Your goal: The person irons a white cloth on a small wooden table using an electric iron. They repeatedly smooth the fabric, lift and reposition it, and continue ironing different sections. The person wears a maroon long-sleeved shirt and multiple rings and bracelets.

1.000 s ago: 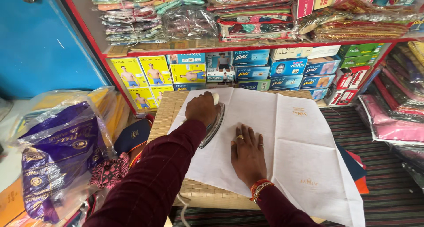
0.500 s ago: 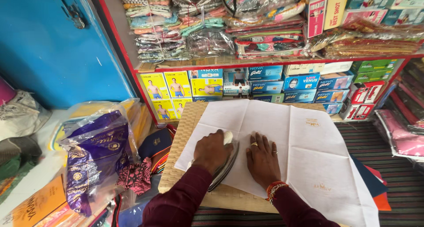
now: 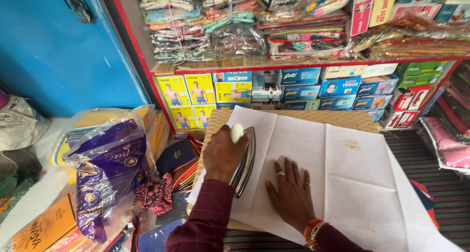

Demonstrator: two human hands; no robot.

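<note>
A white cloth [image 3: 342,178] with fold creases lies spread over a woven straw-coloured pad [image 3: 303,117]. My left hand [image 3: 223,154] grips the handle of a metal clothes iron [image 3: 245,161] that rests on the cloth's left part. My right hand [image 3: 289,193], with rings and a bangle at the wrist, presses flat on the cloth just right of the iron, fingers spread. Both arms wear dark maroon sleeves.
A red-framed shelf [image 3: 293,66] behind the pad holds stacked boxes [image 3: 303,85] and wrapped folded fabrics [image 3: 235,31]. A blue door [image 3: 54,51] stands at left. Plastic-bagged purple cloth [image 3: 105,168] and other bundles lie left of the pad; more fabric piles at right [image 3: 448,144].
My left hand has slid the iron over the cloth's left part, toward me and then away again. My right hand stays flat on the cloth. The camera view has shifted.
</note>
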